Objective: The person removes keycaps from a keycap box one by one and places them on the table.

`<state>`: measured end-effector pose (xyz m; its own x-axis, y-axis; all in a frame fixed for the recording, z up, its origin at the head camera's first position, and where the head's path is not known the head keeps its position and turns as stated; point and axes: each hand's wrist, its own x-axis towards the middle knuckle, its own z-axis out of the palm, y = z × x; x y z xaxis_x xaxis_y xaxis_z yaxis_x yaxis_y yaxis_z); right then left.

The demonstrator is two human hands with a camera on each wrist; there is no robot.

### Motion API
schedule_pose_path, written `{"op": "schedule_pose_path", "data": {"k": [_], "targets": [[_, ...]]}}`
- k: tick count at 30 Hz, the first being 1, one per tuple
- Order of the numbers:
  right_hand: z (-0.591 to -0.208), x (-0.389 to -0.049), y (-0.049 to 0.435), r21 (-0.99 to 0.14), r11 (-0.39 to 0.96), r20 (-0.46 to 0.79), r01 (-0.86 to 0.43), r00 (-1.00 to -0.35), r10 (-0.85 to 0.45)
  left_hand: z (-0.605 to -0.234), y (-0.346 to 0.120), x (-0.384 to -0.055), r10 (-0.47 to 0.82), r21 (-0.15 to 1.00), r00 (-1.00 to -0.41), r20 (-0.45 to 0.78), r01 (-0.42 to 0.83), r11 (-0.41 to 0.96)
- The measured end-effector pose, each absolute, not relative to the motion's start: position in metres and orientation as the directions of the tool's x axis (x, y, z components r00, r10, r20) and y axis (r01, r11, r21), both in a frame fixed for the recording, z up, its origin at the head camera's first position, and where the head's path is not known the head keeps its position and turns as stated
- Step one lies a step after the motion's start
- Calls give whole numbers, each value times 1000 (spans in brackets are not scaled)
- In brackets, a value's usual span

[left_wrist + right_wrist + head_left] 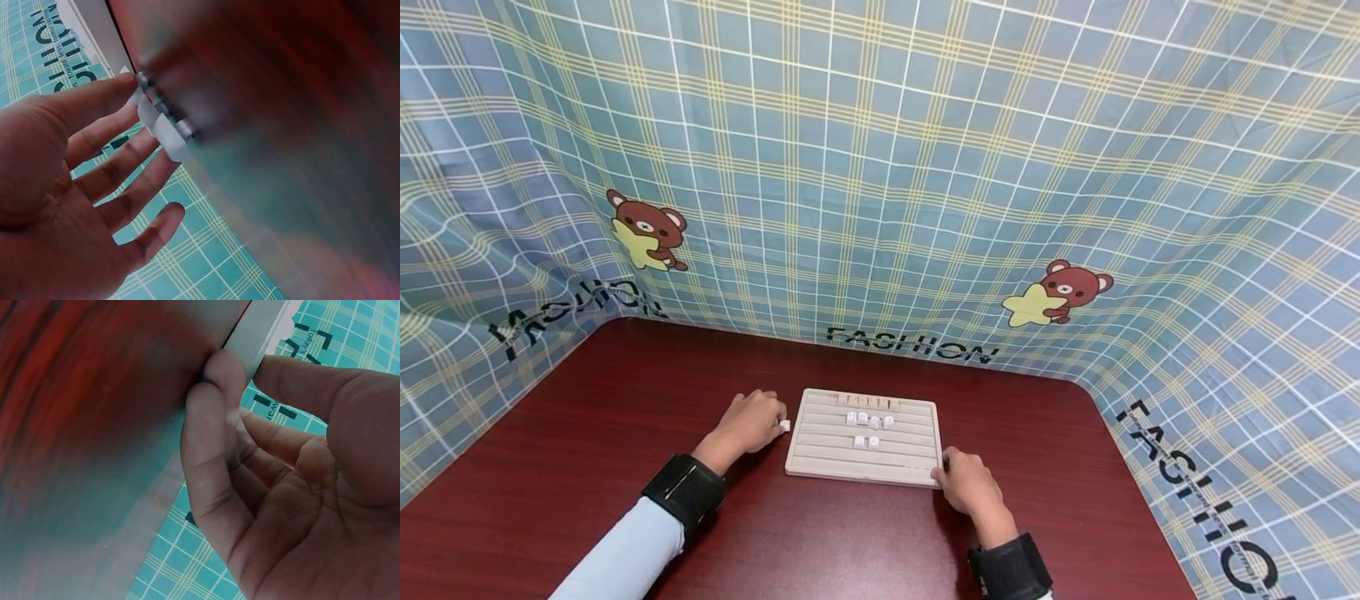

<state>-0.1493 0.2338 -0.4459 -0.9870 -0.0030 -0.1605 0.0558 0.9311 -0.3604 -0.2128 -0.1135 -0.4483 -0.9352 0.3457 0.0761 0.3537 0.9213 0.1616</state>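
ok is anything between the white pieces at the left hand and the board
Nothing visible. In the head view, only a narrow strip of tabletop separates the white pieces at the left hand from the board's left edge. The right hand is at the opposite side, out of that path.

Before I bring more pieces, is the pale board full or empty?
Partly filled: in the head view, white pieces sit on the board, while much of its surface is bare.

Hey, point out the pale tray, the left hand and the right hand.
Pale tray (865,459), head view: bare grooved surface.
Left hand (750,421), head view: its back.
Right hand (969,482), head view: its back.
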Motion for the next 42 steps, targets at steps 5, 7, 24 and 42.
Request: {"op": "schedule_pose_path", "data": {"k": [5,7,24,42], "targets": [[-448,-150,235,-359,931,-160,59,-987,1,-447,-113,-211,346,167,-936,61,351,921],[-448,-150,236,-361,931,-161,61,-987,2,-447,-111,-211,345,165,-937,59,350,922],[-445,-150,235,-370,926,-166,72,-986,10,-436,-84,-212,407,258,-906,115,423,869],[-446,-148,236,-372,926,-154,63,-988,5,-435,-53,-208,474,322,-867,152,497,806]]}}
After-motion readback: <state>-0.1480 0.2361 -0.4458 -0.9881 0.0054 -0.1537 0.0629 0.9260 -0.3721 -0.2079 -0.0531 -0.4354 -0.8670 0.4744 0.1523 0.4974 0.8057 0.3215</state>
